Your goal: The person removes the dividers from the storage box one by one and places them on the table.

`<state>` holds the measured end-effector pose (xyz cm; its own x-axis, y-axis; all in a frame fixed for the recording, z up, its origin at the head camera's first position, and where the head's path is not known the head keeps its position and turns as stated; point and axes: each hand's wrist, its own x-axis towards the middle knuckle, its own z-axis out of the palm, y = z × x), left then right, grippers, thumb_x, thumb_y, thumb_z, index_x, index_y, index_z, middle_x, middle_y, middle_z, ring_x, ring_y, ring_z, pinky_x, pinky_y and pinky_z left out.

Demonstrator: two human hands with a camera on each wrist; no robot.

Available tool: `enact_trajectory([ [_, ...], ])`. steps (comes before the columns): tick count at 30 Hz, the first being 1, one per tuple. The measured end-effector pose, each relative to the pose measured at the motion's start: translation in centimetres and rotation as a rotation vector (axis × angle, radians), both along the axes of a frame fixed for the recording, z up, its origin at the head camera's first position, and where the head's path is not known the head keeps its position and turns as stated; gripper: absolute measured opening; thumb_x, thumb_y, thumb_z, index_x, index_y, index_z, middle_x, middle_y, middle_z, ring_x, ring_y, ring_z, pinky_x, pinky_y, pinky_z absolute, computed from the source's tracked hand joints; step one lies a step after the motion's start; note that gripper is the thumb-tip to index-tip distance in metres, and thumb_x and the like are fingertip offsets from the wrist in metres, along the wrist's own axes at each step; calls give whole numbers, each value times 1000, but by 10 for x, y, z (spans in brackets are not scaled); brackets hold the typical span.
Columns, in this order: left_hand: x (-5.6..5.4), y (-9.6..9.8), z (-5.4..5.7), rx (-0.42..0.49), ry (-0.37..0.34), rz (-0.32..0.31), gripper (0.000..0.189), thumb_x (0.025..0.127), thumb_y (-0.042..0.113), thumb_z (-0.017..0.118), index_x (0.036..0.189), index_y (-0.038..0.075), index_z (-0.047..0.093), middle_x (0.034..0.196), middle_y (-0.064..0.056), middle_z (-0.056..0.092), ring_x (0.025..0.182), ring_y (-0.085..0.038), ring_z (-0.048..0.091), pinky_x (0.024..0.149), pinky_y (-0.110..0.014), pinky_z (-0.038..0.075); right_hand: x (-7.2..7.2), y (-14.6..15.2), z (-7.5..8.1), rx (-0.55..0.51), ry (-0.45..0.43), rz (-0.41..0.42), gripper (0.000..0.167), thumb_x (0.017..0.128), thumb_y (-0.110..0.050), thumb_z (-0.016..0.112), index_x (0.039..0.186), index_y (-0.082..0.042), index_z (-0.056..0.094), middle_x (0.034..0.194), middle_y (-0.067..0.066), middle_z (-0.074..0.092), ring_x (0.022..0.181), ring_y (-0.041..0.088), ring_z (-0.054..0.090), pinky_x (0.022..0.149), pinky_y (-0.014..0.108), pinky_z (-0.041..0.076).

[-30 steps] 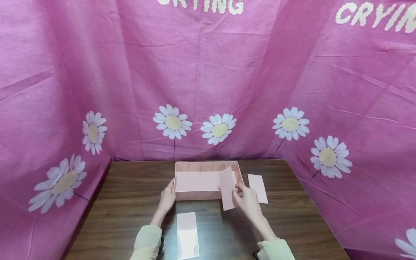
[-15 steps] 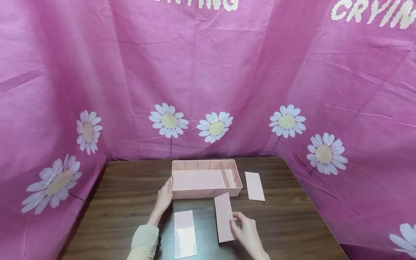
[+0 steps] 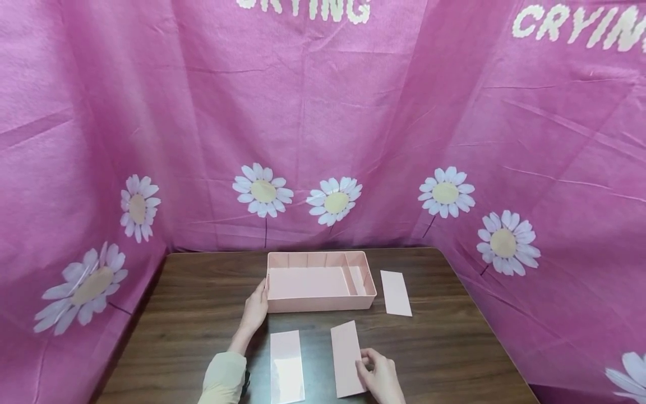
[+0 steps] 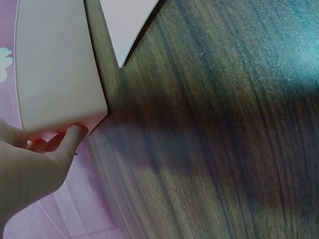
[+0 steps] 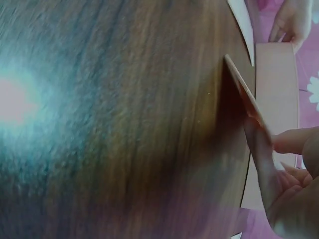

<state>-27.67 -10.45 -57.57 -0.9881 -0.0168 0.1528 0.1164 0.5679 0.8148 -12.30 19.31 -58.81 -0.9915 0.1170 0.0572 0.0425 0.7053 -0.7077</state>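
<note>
A shallow pink plastic box sits near the back of the table, a divider setting off a narrow compartment at its right end. My left hand holds the box's left end; in the left wrist view the thumb lies against the end wall. In front of the box, my right hand pinches a flat pink rectangular panel by its right edge, between thumb and fingers. The right wrist view shows this panel nearly edge-on, tilted close over the table.
A glossy pale panel lies left of the held one and reflects light. Another pale pink panel lies right of the box. The wooden table meets a pink cloth backdrop with daisies behind it.
My right hand has carried the panel from over the box's right end toward the table's front, lowering it near the tabletop. My left hand stays at the box's left end.
</note>
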Motion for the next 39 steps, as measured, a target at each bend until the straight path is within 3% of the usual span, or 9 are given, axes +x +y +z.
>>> enact_trajectory([
  [3, 0, 0, -1, -6, -10, -5, 42, 104, 5, 38, 143, -12, 42, 139, -35, 51, 128, -51, 50, 109, -60, 41, 1, 0, -2, 58, -21, 41, 38, 81, -8, 72, 118, -1, 63, 81, 2, 74, 57, 5, 59, 53, 20, 46],
  [5, 0, 0, -1, -7, -17, -6, 42, 105, 5, 37, 143, -12, 41, 140, -34, 50, 129, -50, 50, 110, -60, 40, 3, 0, -4, 129, -19, 88, 52, 79, -11, 76, 127, -2, 58, 91, 6, 74, 71, 13, 67, 60, 27, 53],
  [8, 1, 0, -1, -6, -12, -8, 42, 105, 5, 37, 143, -13, 42, 140, -34, 50, 129, -50, 50, 110, -60, 41, 6, -1, -6, 174, -51, 140, 66, 75, -21, 82, 133, -3, 56, 99, 9, 68, 79, 24, 67, 64, 38, 56],
  [10, 1, 0, 0, 0, -4, -8, 42, 105, 5, 38, 143, -13, 42, 140, -34, 50, 129, -51, 50, 110, -60, 41, 7, -2, -8, 199, -72, 160, 75, 71, -28, 87, 134, -5, 56, 103, 9, 63, 77, 24, 63, 63, 42, 55],
  [12, 1, 0, 0, 2, 4, -9, 42, 105, 5, 38, 143, -12, 42, 140, -34, 51, 128, -51, 50, 110, -60, 41, 8, -3, -9, 204, -106, 169, 80, 69, -34, 88, 136, -6, 54, 99, 6, 57, 71, 17, 55, 57, 39, 52],
  [24, 0, -1, 1, -4, 14, -9, 42, 104, 4, 38, 142, -12, 43, 138, -34, 52, 127, -50, 52, 108, -60, 42, 6, -7, -11, 366, -79, 209, 81, 69, -43, 86, 135, -7, 55, 99, 8, 54, 66, 17, 55, 52, 40, 51],
  [39, 0, -1, 2, 7, 25, -13, 41, 105, 4, 38, 142, -13, 43, 138, -34, 52, 128, -50, 51, 109, -60, 42, 4, -10, -5, 400, -99, 214, 74, 69, -40, 87, 128, -5, 59, 101, 13, 53, 67, 23, 58, 52, 44, 52],
])
